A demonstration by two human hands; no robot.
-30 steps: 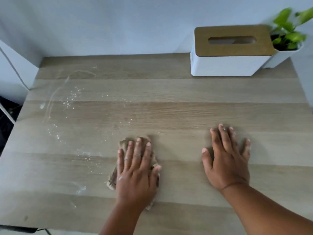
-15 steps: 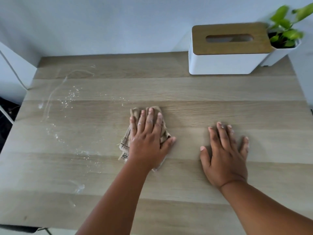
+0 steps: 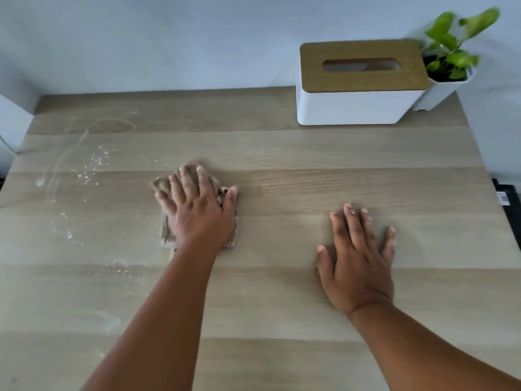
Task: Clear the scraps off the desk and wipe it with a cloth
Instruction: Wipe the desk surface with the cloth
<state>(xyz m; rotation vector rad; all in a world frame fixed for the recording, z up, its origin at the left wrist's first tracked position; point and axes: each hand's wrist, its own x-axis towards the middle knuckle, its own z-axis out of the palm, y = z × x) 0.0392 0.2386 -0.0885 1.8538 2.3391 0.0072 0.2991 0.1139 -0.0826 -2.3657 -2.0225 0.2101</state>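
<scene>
home or office | wooden desk (image 3: 282, 306) | tissue box (image 3: 358, 88) | potted plant (image 3: 451, 60)

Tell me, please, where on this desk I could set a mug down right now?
Free: the strip between the cloth and the tissue box, and the near edge between the forearms. Avoid the left side, dusted with crumbs, and the crowded back right corner by the plant.

The worktop (image 3: 310, 153) is pale wood-grain laid in broad bands that alternate light beige and greyer tan, with white powdery specks and smears (image 3: 93, 167) across its left part. The cloth (image 3: 166, 232) is brownish-tan with a darker mottled weave. The tissue box (image 3: 349, 105) is white with a honey-brown wooden lid. The plant (image 3: 454, 43) has bright green leaves in a white pot. The wall (image 3: 169, 38) is pale bluish-grey
</scene>
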